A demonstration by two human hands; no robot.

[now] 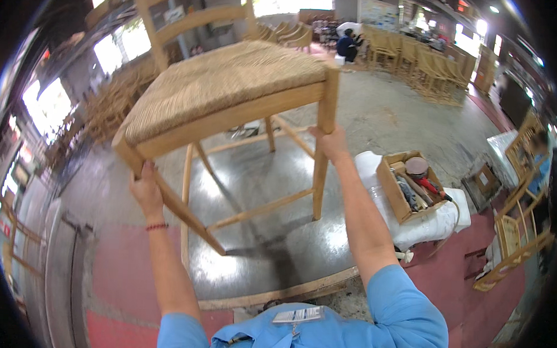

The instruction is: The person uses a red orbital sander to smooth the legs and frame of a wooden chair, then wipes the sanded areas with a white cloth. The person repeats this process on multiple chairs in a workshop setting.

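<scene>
A light wooden chair (pixel 231 114) with a woven rush seat (pixel 227 74) is held in front of me, tilted, its slatted back at the far side. My left hand (pixel 146 191) grips its near left leg just under the seat rail. The near right leg is in the grasp of my right hand (pixel 332 143), also a little below the seat. Under the chair lies a shiny metal-topped table (pixel 270 247) with a wooden rim; I cannot tell whether any leg touches it. Palms and some fingers are hidden behind the legs.
A wooden box (pixel 395 199) of tools, including a red-handled power tool (pixel 430 186), rests on a white wrapped support (pixel 452 215) at the right. Another person (pixel 539 165) is beside chair frames (pixel 509 243) far right. Rows of chairs (pixel 411 56) and a crouching person (pixel 348 44) are behind.
</scene>
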